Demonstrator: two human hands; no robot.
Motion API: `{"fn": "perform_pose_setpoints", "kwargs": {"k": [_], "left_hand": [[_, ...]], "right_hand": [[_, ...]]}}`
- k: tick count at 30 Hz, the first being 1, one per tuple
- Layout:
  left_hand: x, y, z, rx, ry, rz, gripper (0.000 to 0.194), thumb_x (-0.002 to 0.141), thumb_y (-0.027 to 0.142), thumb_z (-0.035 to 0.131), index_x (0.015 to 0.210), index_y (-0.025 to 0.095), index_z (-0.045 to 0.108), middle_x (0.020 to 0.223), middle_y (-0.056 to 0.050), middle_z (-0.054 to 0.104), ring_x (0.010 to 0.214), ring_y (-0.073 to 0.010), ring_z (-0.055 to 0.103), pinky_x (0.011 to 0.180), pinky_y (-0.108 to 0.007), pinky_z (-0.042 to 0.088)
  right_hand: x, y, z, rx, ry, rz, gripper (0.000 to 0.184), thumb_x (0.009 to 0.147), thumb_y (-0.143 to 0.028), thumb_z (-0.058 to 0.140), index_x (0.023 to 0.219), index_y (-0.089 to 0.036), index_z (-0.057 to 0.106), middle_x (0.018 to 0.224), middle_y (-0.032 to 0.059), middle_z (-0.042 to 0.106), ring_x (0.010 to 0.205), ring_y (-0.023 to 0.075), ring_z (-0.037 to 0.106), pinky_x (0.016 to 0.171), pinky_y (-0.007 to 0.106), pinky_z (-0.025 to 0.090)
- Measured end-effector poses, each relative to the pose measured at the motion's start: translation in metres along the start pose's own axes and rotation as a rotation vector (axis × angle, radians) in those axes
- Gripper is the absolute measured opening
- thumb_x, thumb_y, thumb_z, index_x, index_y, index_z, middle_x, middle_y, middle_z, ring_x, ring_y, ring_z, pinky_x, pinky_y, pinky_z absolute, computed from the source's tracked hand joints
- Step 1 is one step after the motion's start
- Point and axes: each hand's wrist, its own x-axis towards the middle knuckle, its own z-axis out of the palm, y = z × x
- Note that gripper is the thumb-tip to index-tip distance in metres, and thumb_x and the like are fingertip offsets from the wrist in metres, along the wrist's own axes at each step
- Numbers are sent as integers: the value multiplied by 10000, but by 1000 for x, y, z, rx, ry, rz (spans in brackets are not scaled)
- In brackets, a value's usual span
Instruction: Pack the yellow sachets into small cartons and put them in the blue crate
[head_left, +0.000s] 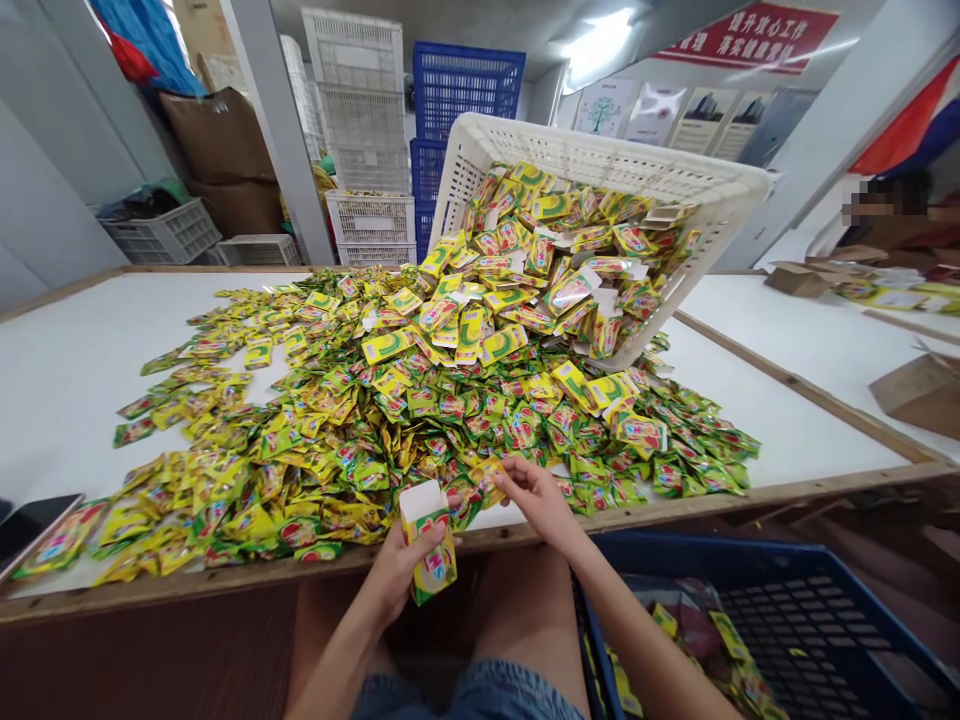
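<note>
My left hand (403, 565) is wrapped round a small yellow and green carton (433, 560), held upright with its white top flap raised, just off the table's front edge. My right hand (536, 500) pinches a small yellow sachet (489, 480) between thumb and fingers, to the right of the carton. Both hands are at the near side of a wide heap of yellow and green sachets (300, 430). Behind the heap, a white plastic basket (600, 145) lies tipped toward me, with many small cartons (540, 255) spilling from it onto the sachets.
A blue crate (750, 560) with cartons in it stands below the table edge at the right. A phone (34, 525) lies at the far left of the white tabletop (67, 380). Stacked crates (367, 130) rise behind. Another person (885, 205) is at the far right, near cardboard boxes (922, 390).
</note>
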Motion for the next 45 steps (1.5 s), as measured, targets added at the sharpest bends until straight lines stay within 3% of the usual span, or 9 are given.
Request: {"fn": "perform_pose_setpoints", "kwargs": {"k": [3,10,19,24,27,30,36,41,45], "left_hand": [[2,-3,1,33,-6,27,454,651,365,715,1053,169,636,1190,-119,594,894,-241,631,737,-315,506],[4,-12,-6,97,12,12,422,654,365,717,1005,142,644,948,-102,693,771,-209,643,731,-317,492],[7,-14,8,49,-61,87,394,704,348,675,1051,165,635,1076,-98,655,963,-228,605,877,-329,431],[11,-14,9,74,21,43,408,673,344,701,1008,132,605,835,-80,685,719,-189,634,708,-304,473],[12,-14,13,139,-8,20,344,635,333,729,868,116,600,648,-30,642,566,-144,586,605,-266,454],[12,-9,21,160,-108,5,300,630,348,726,763,124,579,616,-18,621,532,-130,561,561,-247,431],[12,-6,26,146,-173,18,299,645,344,706,776,131,541,604,-14,617,527,-131,560,543,-247,430],[11,-15,30,174,-118,7,294,598,283,730,763,137,536,544,14,591,483,-118,539,510,-236,427],[14,-10,29,169,-163,55,240,631,284,708,719,132,545,564,3,593,503,-117,541,535,-241,436]], "right_hand": [[-6,-5,2,-61,-118,-8,262,773,-435,560,828,-179,572,711,-2,556,624,124,531,542,243,489],[-5,-6,4,-193,-196,-73,226,801,-385,538,812,-163,579,703,-2,569,641,121,528,587,228,444],[-14,6,22,-313,-48,-67,280,702,-334,653,921,-175,585,842,22,610,791,176,555,693,274,457],[-11,-7,10,-216,77,-45,310,714,-351,644,954,-171,567,834,31,607,744,173,565,646,281,474],[-11,-35,9,-172,18,-100,316,741,-360,626,990,-180,554,830,28,617,710,159,576,617,266,476],[-14,-57,18,-287,-53,-218,245,778,-313,596,991,-197,564,884,30,628,793,168,583,697,278,466],[-20,-75,24,-585,-289,-334,168,805,-131,537,945,-211,584,908,28,608,858,154,562,750,262,431],[-21,-90,25,-756,-490,-340,152,780,-99,536,873,-204,592,865,29,572,811,162,548,723,277,424],[-17,-89,25,-540,-357,-285,319,764,-170,605,1061,-213,497,956,30,583,878,161,555,752,276,436]]}}
